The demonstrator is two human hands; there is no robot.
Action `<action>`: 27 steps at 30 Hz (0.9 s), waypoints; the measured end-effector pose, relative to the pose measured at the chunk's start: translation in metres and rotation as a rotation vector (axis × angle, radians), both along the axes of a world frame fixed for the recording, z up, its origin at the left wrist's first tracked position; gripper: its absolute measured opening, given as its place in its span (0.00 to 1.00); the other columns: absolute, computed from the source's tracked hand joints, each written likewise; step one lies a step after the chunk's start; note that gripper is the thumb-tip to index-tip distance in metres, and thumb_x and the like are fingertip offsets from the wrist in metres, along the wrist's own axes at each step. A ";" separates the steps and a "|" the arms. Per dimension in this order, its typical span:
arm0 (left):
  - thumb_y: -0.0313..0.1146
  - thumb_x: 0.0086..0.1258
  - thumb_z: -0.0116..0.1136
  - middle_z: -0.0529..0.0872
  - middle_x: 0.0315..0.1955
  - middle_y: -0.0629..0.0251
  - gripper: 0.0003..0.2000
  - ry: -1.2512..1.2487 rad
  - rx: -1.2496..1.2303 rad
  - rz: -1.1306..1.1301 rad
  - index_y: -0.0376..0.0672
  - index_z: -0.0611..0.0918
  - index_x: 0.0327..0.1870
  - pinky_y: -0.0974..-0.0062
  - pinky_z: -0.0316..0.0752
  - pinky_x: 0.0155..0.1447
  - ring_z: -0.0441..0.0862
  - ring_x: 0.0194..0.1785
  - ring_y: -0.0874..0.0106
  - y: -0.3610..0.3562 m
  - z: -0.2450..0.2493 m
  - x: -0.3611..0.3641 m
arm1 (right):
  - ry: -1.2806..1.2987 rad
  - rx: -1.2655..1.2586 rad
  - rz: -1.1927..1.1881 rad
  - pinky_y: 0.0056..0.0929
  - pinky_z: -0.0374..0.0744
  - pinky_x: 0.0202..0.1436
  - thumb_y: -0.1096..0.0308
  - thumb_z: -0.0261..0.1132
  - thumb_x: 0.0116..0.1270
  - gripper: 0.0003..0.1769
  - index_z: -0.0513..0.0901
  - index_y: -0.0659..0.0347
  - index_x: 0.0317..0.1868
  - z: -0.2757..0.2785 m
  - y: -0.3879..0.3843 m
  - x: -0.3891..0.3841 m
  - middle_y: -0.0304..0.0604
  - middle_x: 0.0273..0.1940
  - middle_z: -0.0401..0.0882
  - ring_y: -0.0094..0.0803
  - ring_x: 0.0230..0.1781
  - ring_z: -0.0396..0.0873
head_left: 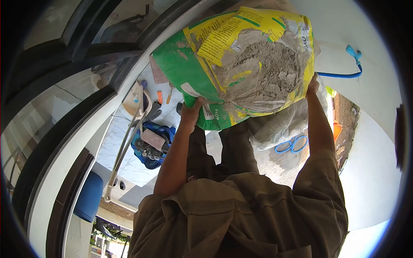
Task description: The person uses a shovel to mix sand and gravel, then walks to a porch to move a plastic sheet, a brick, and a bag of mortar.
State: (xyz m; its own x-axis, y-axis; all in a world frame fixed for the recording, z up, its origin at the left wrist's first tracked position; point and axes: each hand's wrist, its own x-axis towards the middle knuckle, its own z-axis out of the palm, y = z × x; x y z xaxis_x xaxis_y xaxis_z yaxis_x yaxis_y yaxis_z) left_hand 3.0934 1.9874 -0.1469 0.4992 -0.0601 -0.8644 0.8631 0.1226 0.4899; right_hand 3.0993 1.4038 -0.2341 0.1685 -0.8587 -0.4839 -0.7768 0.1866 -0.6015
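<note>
A large green and yellow 40 kg bag of cement-like powder (185,69) is held up in front of me, tilted so its face turns toward the camera. Its yellow side is torn or coated, and grey powder (266,73) lies clumped across it. At the lower left edge, my left hand (192,114) grips the green plastic, fingers partly behind it. My right hand (313,86) is closed on the bag's right yellow edge; most of its fingers are hidden. Below the bag a translucent plastic sheet or sack (284,127) hangs or lies near my legs.
On the tiled floor at left is a blue tool bag (152,144) with tools in it, near dark gloves (152,112) and an orange object (160,97). A blue hose (340,75) comes from the right wall. Blue loops (291,145) lie on the ground. Glass panes (51,103) border the left.
</note>
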 end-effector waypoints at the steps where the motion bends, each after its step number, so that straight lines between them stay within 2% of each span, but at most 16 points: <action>1: 0.45 0.65 0.63 0.82 0.45 0.66 0.23 0.006 -0.006 0.011 0.38 0.76 0.54 0.73 0.75 0.50 0.80 0.45 0.74 0.000 0.000 -0.001 | 0.092 -0.056 0.042 0.38 0.75 0.51 0.27 0.49 0.58 0.48 0.82 0.70 0.48 0.008 0.004 0.001 0.51 0.45 0.83 0.44 0.46 0.80; 2: 0.45 0.65 0.63 0.82 0.46 0.65 0.23 0.005 -0.021 0.013 0.38 0.75 0.54 0.73 0.75 0.50 0.80 0.46 0.74 0.000 -0.001 0.000 | 0.178 -0.119 0.073 0.39 0.74 0.52 0.26 0.49 0.58 0.49 0.82 0.70 0.49 0.027 0.021 0.009 0.52 0.46 0.83 0.45 0.47 0.80; 3: 0.45 0.65 0.63 0.82 0.46 0.65 0.24 0.004 -0.040 0.012 0.38 0.75 0.55 0.73 0.75 0.51 0.80 0.46 0.74 -0.002 -0.003 -0.001 | 0.317 -0.275 0.121 0.41 0.73 0.55 0.29 0.47 0.62 0.45 0.81 0.70 0.49 0.027 0.019 0.007 0.55 0.45 0.83 0.49 0.48 0.79; 4: 0.45 0.66 0.63 0.81 0.48 0.65 0.24 0.052 -0.014 0.000 0.38 0.74 0.56 0.73 0.75 0.51 0.79 0.47 0.73 0.002 -0.008 -0.006 | 0.339 -0.354 0.599 0.44 0.69 0.59 0.33 0.44 0.67 0.42 0.79 0.67 0.53 0.067 0.029 0.001 0.59 0.50 0.79 0.52 0.53 0.75; 5: 0.45 0.66 0.62 0.80 0.50 0.64 0.25 0.090 0.009 -0.027 0.38 0.73 0.57 0.72 0.75 0.51 0.79 0.48 0.73 0.004 -0.013 -0.007 | 0.312 -0.918 0.550 0.46 0.66 0.62 0.33 0.38 0.69 0.40 0.75 0.60 0.59 0.114 0.077 -0.031 0.58 0.60 0.71 0.53 0.59 0.69; 6: 0.45 0.67 0.62 0.80 0.50 0.64 0.25 0.083 -0.007 -0.016 0.38 0.72 0.58 0.72 0.74 0.51 0.79 0.49 0.73 0.003 -0.007 -0.007 | 0.725 -0.755 0.197 0.46 0.61 0.68 0.33 0.37 0.70 0.39 0.64 0.52 0.69 0.122 0.071 -0.106 0.53 0.70 0.59 0.50 0.68 0.60; 7: 0.45 0.67 0.61 0.79 0.50 0.64 0.26 0.058 -0.025 0.002 0.38 0.71 0.59 0.72 0.74 0.52 0.79 0.49 0.73 0.000 -0.005 -0.003 | 0.980 -0.286 -0.444 0.42 0.58 0.71 0.38 0.39 0.72 0.36 0.55 0.48 0.74 0.108 0.045 -0.206 0.47 0.73 0.54 0.46 0.71 0.56; 10: 0.45 0.70 0.57 0.78 0.50 0.64 0.24 0.061 0.028 -0.012 0.40 0.71 0.61 0.70 0.75 0.52 0.77 0.52 0.72 -0.001 -0.014 -0.009 | -0.481 -0.303 0.167 0.43 0.60 0.71 0.39 0.51 0.68 0.42 0.52 0.53 0.74 0.051 0.088 -0.286 0.44 0.74 0.51 0.45 0.72 0.55; 12: 0.45 0.72 0.54 0.78 0.50 0.63 0.23 0.109 0.019 -0.078 0.42 0.70 0.62 0.68 0.75 0.53 0.77 0.53 0.70 0.011 -0.018 -0.012 | -0.609 0.311 -0.367 0.38 0.56 0.73 0.34 0.44 0.70 0.42 0.50 0.51 0.75 0.061 0.102 -0.260 0.50 0.72 0.54 0.43 0.73 0.51; 14: 0.45 0.73 0.52 0.77 0.51 0.62 0.23 0.145 -0.014 -0.046 0.43 0.69 0.63 0.67 0.75 0.54 0.77 0.54 0.68 0.010 -0.006 -0.016 | -0.536 0.434 -0.481 0.39 0.64 0.69 0.35 0.56 0.64 0.46 0.53 0.55 0.73 0.097 0.088 -0.226 0.54 0.71 0.56 0.43 0.71 0.56; 16: 0.45 0.74 0.50 0.77 0.51 0.62 0.22 0.123 -0.058 -0.015 0.44 0.68 0.63 0.65 0.76 0.55 0.77 0.54 0.67 -0.003 -0.010 -0.006 | -0.105 0.309 -0.188 0.40 0.72 0.61 0.50 0.67 0.58 0.43 0.61 0.61 0.69 0.122 0.084 -0.164 0.63 0.63 0.66 0.46 0.63 0.70; 18: 0.46 0.74 0.49 0.78 0.50 0.62 0.22 0.128 -0.048 -0.020 0.44 0.68 0.63 0.64 0.76 0.56 0.78 0.53 0.66 0.003 -0.008 -0.010 | 0.209 -0.113 -0.039 0.42 0.75 0.56 0.61 0.67 0.52 0.34 0.73 0.70 0.58 0.072 0.082 -0.162 0.65 0.52 0.77 0.52 0.54 0.78; 21: 0.52 0.73 0.48 0.78 0.51 0.62 0.26 0.119 -0.060 -0.041 0.42 0.69 0.62 0.64 0.76 0.55 0.78 0.52 0.66 -0.001 -0.014 -0.008 | 0.364 -0.325 -0.067 0.44 0.77 0.50 0.69 0.61 0.48 0.22 0.81 0.74 0.44 0.061 0.058 -0.180 0.65 0.38 0.82 0.58 0.43 0.81; 23: 0.54 0.73 0.48 0.78 0.52 0.62 0.27 0.118 -0.063 -0.045 0.42 0.69 0.63 0.64 0.76 0.55 0.78 0.53 0.66 0.004 -0.015 -0.014 | 0.282 -0.401 -0.018 0.44 0.78 0.47 0.72 0.58 0.47 0.18 0.83 0.74 0.39 0.074 0.039 -0.198 0.66 0.36 0.82 0.59 0.40 0.81; 25: 0.55 0.73 0.47 0.78 0.53 0.61 0.28 0.093 -0.063 -0.060 0.41 0.69 0.63 0.64 0.76 0.55 0.78 0.53 0.66 0.007 -0.016 -0.015 | 0.179 -0.485 -0.051 0.45 0.78 0.45 0.73 0.57 0.47 0.19 0.83 0.72 0.40 0.121 0.047 -0.190 0.65 0.34 0.81 0.58 0.38 0.82; 27: 0.55 0.73 0.47 0.77 0.53 0.61 0.28 0.148 -0.037 -0.037 0.41 0.69 0.63 0.65 0.76 0.55 0.77 0.53 0.66 0.009 -0.013 -0.015 | 0.165 -0.521 -0.061 0.45 0.78 0.44 0.74 0.56 0.47 0.19 0.83 0.71 0.40 0.137 0.040 -0.194 0.65 0.34 0.81 0.57 0.37 0.82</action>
State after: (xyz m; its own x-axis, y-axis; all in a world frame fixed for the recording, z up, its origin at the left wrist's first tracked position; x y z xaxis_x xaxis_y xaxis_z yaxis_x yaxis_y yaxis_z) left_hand 3.0786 1.9969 -0.1596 0.3635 -0.1095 -0.9251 0.9297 0.1052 0.3529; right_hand 2.9050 1.4435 -0.0974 0.0690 -0.9976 -0.0082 -0.8656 -0.0557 -0.4976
